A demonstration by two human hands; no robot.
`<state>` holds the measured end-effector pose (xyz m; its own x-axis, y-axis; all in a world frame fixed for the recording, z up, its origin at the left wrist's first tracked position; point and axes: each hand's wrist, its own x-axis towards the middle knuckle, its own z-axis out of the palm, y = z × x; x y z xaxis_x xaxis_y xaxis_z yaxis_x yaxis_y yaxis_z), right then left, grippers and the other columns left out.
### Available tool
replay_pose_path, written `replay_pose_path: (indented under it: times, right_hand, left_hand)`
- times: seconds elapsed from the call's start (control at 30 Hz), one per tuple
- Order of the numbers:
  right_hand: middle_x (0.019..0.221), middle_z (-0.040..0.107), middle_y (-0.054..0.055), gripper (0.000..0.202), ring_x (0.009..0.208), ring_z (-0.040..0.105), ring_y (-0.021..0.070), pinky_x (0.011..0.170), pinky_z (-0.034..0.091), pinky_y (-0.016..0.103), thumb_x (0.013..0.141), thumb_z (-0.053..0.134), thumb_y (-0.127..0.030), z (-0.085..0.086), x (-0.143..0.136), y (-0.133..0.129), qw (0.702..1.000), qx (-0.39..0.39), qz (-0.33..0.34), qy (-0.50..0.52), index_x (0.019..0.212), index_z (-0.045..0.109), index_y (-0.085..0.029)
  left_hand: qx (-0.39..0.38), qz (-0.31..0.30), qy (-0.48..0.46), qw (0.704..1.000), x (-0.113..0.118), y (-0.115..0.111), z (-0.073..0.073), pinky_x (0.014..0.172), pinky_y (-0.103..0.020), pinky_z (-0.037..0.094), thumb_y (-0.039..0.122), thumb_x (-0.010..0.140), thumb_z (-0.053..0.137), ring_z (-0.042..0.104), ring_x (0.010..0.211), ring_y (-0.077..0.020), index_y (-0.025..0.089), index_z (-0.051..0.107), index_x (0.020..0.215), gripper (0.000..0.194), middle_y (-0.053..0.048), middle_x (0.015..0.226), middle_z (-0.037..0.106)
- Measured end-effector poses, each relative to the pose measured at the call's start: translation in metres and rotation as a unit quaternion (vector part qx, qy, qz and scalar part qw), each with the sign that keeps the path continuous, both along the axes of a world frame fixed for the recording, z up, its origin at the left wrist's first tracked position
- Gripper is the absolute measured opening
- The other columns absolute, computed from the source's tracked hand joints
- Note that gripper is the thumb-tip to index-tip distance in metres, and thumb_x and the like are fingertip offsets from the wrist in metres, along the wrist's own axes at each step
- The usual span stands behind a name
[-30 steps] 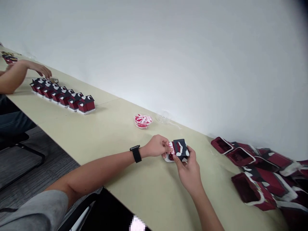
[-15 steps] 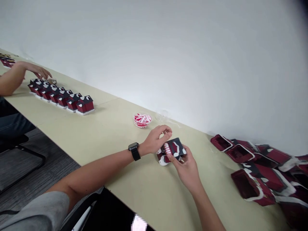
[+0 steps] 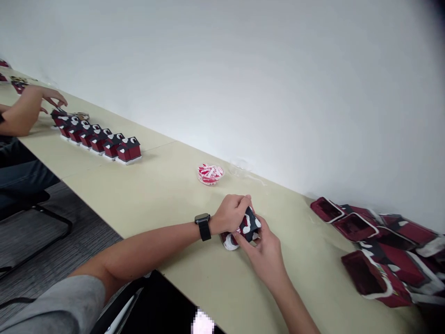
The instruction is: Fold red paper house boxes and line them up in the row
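Observation:
Between my hands is a small dark-red house (image 3: 249, 225) with a dark roof and white snow patches, tilted above the table. My right hand (image 3: 266, 250) grips it from the right, thumb across the near side. My left hand (image 3: 231, 213), with a black watch on its wrist, wraps over the house's left side and hides part of it; its fingers press on the house. Beyond my hands stands a clear bowl (image 3: 210, 175) of red-and-white striped pieces.
A row of several red houses (image 3: 128, 149) stands at the left, where another person's hand (image 3: 54, 95) touches the far end. Several hollow house shells (image 3: 389, 250) are heaped at the right. Clear plastic (image 3: 243, 166) lies by the wall.
My left hand has closed over the house, which has tipped and come slightly nearer. The other person's hand is now at the far house of the row. The view has shifted a little left.

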<state>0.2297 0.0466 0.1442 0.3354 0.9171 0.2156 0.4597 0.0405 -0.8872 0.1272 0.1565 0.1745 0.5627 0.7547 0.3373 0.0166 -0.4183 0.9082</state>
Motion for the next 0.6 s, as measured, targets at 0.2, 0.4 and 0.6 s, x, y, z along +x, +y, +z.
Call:
replay_pose_path:
  times: [0.2, 0.4, 0.6]
  right_hand:
    - [0.099, 0.074, 0.005, 0.065, 0.076, 0.069, 0.0225, 0.071, 0.055, 0.034, 0.078, 0.071, -0.057, 0.014, -0.003, -0.005, 0.997, -0.014, -0.065, -0.050, 0.130, 0.055, -0.021]
    - [0.098, 0.074, 0.005, 0.059, 0.071, 0.069, 0.0239, 0.071, 0.055, 0.037, 0.075, 0.070, -0.052, 0.021, -0.009, -0.009, 0.988, -0.029, -0.135, -0.071, 0.125, 0.057, -0.024]
    - [0.143, 0.056, 0.010, 0.074, 0.119, 0.062, 0.0264, 0.092, 0.057, 0.040, 0.078, 0.072, -0.051, 0.004, -0.024, -0.008, 0.999, 0.002, 0.038, 0.009, 0.141, 0.043, -0.028]
  left_hand:
    - [0.127, 0.016, 0.047, 0.991, -0.005, -0.001, 0.012, 0.076, -0.031, 0.047, 0.053, 0.100, 0.040, 0.064, 0.084, -0.0192, 0.017, 0.066, 0.095, 0.045, -0.005, 0.089, 0.071]
    - [0.250, -0.029, 0.199, 0.947, -0.032, -0.008, 0.025, 0.079, -0.035, 0.048, 0.073, 0.082, 0.062, 0.065, 0.095, -0.0266, 0.021, 0.057, 0.113, 0.061, -0.009, 0.105, 0.069]
    - [0.208, -0.023, 0.288, 0.935, -0.084, 0.003, 0.025, 0.072, -0.033, 0.048, 0.049, 0.076, 0.071, 0.065, 0.087, -0.0260, 0.017, 0.055, 0.116, 0.053, -0.010, 0.101, 0.069]
